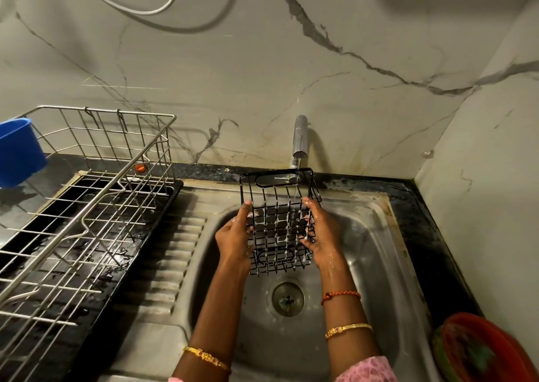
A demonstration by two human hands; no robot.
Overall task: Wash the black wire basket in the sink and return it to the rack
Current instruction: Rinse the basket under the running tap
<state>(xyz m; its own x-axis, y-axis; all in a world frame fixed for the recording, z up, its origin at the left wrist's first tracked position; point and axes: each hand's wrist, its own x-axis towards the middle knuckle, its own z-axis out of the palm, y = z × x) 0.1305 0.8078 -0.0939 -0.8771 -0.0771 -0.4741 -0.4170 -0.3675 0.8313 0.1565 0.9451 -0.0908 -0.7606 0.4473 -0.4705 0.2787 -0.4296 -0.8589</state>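
Water runs from the faucet (300, 138) in a thin stream onto the black wire basket (280, 221), held over the steel sink (364, 250) above the drain (288, 299). Both hands grip it from opposite sides: the left hand (234, 235) curled round its left edge, the right hand (319, 230) round its right edge, fingers hooked through the wires. Soap suds cling to the mesh. On the tabletop to the left stands the steel dish rack (87, 206), with a blue bucket (19, 151) beside it.
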